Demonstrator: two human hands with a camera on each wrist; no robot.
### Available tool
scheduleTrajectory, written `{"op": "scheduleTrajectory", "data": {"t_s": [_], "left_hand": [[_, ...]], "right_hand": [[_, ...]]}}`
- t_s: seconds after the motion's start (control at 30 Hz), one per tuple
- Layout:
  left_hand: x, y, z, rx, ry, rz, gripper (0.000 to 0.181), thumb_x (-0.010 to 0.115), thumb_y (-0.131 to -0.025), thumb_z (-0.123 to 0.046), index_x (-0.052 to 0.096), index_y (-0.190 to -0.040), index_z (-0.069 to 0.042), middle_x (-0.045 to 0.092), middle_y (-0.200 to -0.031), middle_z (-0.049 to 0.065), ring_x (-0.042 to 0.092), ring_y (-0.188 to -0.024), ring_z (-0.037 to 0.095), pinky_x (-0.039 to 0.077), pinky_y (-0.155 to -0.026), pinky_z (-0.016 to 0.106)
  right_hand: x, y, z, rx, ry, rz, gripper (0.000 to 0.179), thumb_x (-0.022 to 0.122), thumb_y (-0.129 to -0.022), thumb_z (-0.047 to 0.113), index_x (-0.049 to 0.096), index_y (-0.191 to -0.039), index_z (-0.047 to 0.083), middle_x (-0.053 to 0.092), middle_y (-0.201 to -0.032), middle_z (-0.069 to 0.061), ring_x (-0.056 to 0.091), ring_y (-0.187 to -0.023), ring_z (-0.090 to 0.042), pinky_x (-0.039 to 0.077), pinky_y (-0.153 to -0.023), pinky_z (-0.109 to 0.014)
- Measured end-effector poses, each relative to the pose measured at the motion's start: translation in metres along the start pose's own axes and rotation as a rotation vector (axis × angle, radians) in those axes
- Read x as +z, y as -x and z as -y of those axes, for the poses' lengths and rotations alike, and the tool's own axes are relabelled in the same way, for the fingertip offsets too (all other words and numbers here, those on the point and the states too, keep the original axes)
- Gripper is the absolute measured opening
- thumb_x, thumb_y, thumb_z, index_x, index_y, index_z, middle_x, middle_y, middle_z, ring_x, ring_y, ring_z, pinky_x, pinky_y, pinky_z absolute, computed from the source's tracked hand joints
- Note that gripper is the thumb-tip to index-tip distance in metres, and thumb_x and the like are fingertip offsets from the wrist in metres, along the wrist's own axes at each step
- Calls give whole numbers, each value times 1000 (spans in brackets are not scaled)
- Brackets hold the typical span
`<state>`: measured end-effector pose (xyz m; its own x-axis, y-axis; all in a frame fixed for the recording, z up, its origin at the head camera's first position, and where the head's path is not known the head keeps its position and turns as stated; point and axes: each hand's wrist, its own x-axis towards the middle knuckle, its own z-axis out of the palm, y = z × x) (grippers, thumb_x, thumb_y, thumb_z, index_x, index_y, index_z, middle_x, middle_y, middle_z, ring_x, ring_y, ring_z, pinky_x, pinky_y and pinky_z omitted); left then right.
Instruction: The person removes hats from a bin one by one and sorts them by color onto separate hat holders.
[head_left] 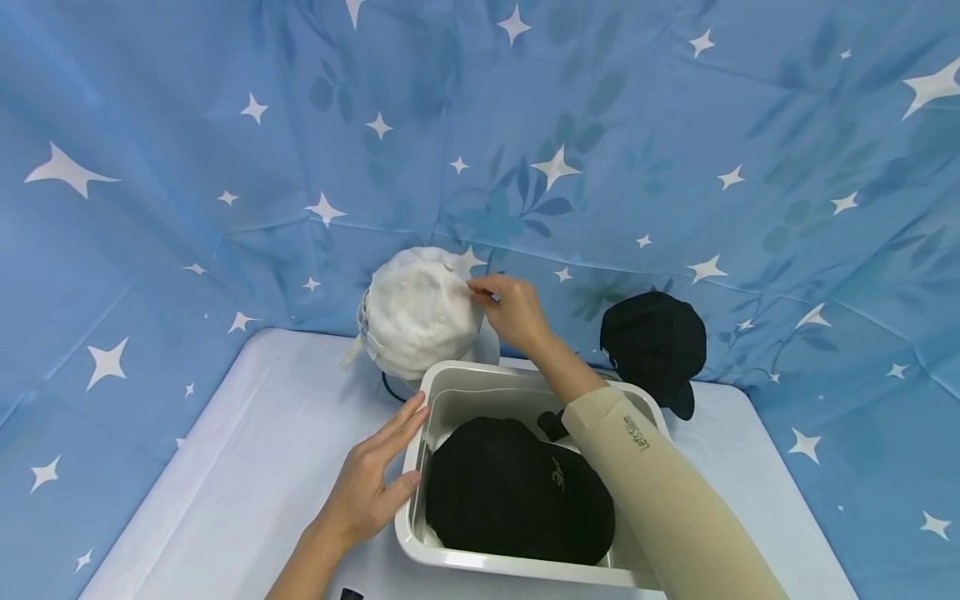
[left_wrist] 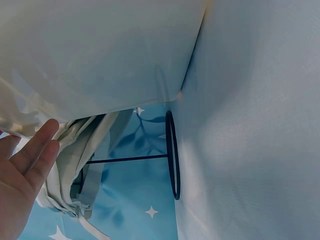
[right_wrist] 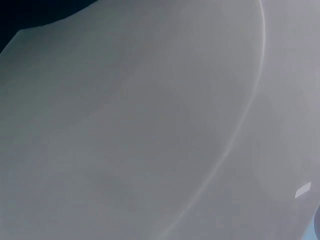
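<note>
A white cap (head_left: 420, 312) hangs on a thin black wire stand (left_wrist: 172, 155) behind the bin. My right hand (head_left: 513, 312) reaches over the bin and pinches the cap's right side between thumb and fingers. The right wrist view shows mostly a close pale surface, without the fingers. My left hand (head_left: 367, 479) lies against the left rim of a white plastic bin (head_left: 412, 517), its fingers extended; the left wrist view shows these fingers (left_wrist: 37, 155) along the bin's outer wall. A black cap (head_left: 495, 492) with a small light emblem lies in the bin.
Another black cap (head_left: 652, 346) is perched at the back right, just behind the bin. A small black piece (head_left: 552, 425) shows inside the bin, and a dark object (head_left: 351, 594) at the bottom edge. Blue star-patterned cloth (head_left: 420, 183) surrounds the white table (head_left: 247, 433).
</note>
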<state>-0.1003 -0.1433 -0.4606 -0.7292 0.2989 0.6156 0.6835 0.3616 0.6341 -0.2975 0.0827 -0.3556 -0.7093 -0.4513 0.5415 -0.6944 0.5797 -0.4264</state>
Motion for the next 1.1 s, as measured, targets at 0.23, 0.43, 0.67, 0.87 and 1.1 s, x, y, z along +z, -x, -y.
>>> {"op": "scheduleTrajectory", "data": {"t_s": [0.23,0.43,0.67,0.87,1.1], "left_hand": [[0,1,0,13,-2,-5,73,59,-80,-5,51,-152,2,41,-164,16,48,-145,32,32,-118,22],[1,0,-1,6,5,-1,72,58,-81,-5,51,-152,3,41,-164,16,48,-145,32,32,-119,23],[0,1,-1,-1,11,-2,71,57,-84,-6,49,-154,1,41,-164,16,49,-144,33,34,-118,24],[0,1,0,14,10,-15,70,56,-85,-7,49,-154,2,41,-164,17,49,-144,33,33,-118,24],[1,0,-1,24,25,-14,71,57,-83,-5,49,-153,3,41,-163,18,48,-145,32,33,-119,24]], "right_hand": [[-19,3,1,53,-33,38,29,72,-95,-1,74,-124,-3,75,-119,-18,73,-102,-32,59,-88,-48],[-52,6,1,42,15,32,31,74,-95,3,74,-126,0,74,-122,-17,73,-100,-30,61,-79,-45],[-85,14,10,19,61,15,35,76,-94,6,73,-129,2,73,-124,-16,72,-101,-30,62,-78,-44],[-102,23,17,-10,61,-3,36,78,-93,6,73,-128,2,73,-124,-15,71,-104,-29,61,-85,-48],[-128,40,28,-24,181,71,43,80,-92,13,71,-133,7,71,-129,-11,71,-105,-29,60,-83,-49]]}}
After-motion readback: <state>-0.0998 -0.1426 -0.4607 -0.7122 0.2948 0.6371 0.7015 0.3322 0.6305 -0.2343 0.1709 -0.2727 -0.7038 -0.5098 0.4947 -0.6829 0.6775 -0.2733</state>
